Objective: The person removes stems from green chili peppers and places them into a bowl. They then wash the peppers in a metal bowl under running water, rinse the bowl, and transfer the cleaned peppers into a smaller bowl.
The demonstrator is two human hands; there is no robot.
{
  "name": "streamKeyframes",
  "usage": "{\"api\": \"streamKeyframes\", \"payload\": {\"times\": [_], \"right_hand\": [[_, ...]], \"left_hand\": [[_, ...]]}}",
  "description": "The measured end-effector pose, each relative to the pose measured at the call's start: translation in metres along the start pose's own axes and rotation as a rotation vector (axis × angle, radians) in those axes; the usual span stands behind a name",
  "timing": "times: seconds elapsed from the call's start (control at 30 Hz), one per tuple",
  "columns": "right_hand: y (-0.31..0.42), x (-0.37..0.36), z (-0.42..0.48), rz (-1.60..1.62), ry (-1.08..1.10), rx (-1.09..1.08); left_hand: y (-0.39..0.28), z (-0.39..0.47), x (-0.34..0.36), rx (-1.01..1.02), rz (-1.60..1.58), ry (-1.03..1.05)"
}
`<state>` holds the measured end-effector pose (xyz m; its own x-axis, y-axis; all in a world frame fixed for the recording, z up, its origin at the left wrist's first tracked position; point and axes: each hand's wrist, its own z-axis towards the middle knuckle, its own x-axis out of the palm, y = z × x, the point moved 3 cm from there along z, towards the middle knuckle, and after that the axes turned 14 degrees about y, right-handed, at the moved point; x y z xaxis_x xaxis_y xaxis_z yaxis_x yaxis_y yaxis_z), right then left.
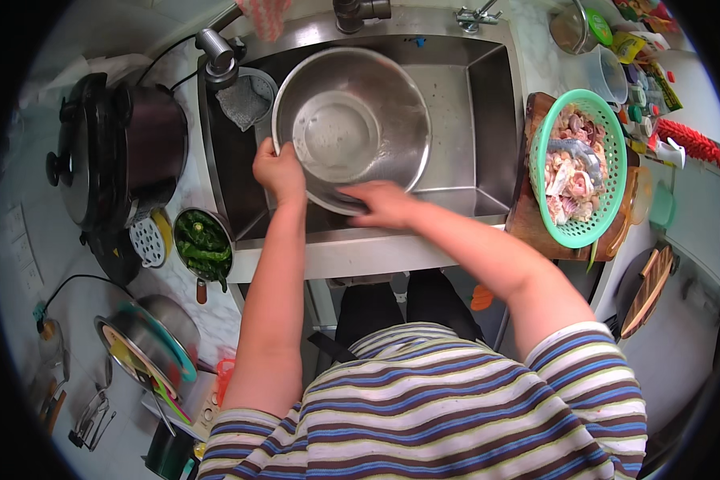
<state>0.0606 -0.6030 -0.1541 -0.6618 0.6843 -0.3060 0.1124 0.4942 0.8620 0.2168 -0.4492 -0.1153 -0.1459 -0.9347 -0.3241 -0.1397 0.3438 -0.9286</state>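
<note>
A large stainless steel bowl (pixel 396 126) sits in the metal sink (pixel 495 132), its inside wet and shiny. My left hand (pixel 281 171) grips the rim at the bowl's left side. At the near rim is my right hand (pixel 384 205), blurred, with its fingers reaching over the edge and inner wall; whether they press on the metal is unclear. Under the dark faucet (pixel 354 15) the bowl looks nearly bare, perhaps with a little water at its bottom. A strainer with a grey mesh cloth (pixel 243 103) is in the sink's far left corner.
Right of the sink, a green plastic colander (pixel 613 180) of raw meat pieces rests on a wooden cutting board (pixel 534 120). A pan of green peppers (pixel 203 243) stands at the left, near a black pressure cooker (pixel 126 156). Bottles and packets (pixel 639 90) crowd the far right.
</note>
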Motion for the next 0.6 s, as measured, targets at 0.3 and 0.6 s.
{"api": "streamKeyframes", "payload": {"times": [0.3,0.6], "right_hand": [[0.081,-0.006,0.013,0.324,-0.273,0.038],[-0.009,-0.028,-0.034,-0.268,0.017,0.090]], "left_hand": [[-0.001,-0.082,-0.002,0.097,0.393,-0.087],[-0.019,-0.032,-0.015,0.013,0.331,0.032]]}}
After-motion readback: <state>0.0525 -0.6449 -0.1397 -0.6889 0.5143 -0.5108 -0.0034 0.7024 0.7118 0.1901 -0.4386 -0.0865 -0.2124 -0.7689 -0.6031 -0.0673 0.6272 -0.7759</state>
